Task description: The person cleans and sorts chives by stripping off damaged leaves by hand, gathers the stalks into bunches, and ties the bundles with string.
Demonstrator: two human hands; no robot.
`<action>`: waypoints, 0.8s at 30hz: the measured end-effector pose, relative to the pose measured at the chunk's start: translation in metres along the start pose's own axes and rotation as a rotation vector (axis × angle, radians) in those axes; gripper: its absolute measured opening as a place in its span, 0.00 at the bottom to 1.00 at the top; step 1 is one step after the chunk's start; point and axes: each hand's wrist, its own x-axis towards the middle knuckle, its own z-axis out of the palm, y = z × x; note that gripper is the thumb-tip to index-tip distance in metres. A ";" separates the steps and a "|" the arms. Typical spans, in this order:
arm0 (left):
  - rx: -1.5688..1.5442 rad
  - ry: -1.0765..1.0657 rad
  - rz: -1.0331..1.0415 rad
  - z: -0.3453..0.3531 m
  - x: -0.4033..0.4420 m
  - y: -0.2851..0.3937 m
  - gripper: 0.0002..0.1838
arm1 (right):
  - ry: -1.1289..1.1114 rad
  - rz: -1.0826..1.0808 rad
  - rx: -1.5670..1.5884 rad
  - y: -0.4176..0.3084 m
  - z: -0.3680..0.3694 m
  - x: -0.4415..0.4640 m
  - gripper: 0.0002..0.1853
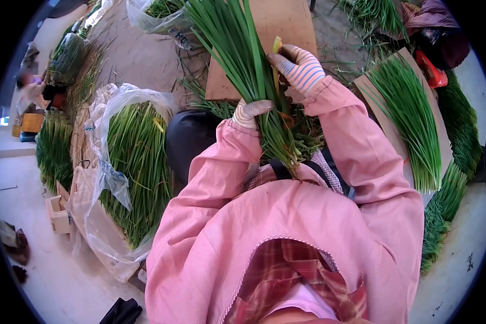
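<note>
A bunch of long green garlic chives slants up across the middle of the head view, its pale root ends low near my lap. My left hand, in a striped work glove, is closed around the lower part of the bunch. Just right of the leaves, my right hand, in a matching striped glove with dirty fingertips, pinches a yellowed leaf between thumb and fingers. The leaf's lower end runs down beside the bunch. Behind the chives lies a brown board.
Left of me stands a clear plastic bag full of chives. Another bag is at the top. To my right, sorted chives lie on a cardboard sheet, with more piles beyond. Loose leaves litter the floor. Another person is at far left.
</note>
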 end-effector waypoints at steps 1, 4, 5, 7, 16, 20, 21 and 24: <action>-0.001 0.001 -0.001 0.001 -0.001 0.000 0.28 | 0.000 0.002 0.000 0.004 -0.003 0.000 0.12; -0.237 0.014 0.041 -0.005 -0.005 -0.001 0.28 | 0.056 -0.190 0.135 -0.001 -0.009 -0.017 0.12; -0.241 0.018 0.045 -0.003 -0.007 0.003 0.28 | 0.126 -0.238 0.196 0.001 -0.010 -0.024 0.11; -0.372 0.164 0.064 0.004 -0.012 0.012 0.29 | 0.172 -0.145 0.356 0.013 -0.019 -0.039 0.10; -0.139 0.024 0.448 -0.015 -0.002 0.054 0.22 | -0.148 0.430 0.659 0.126 -0.077 -0.058 0.09; -0.171 -0.102 0.296 -0.010 -0.007 0.065 0.25 | -0.234 0.494 0.366 0.124 -0.136 -0.030 0.18; -0.171 -0.100 0.286 -0.011 -0.007 0.062 0.25 | 0.135 0.039 -0.035 0.110 -0.129 -0.034 0.21; -0.049 -0.180 0.235 0.005 -0.006 0.052 0.26 | -0.231 0.021 -0.136 0.043 -0.124 -0.023 0.32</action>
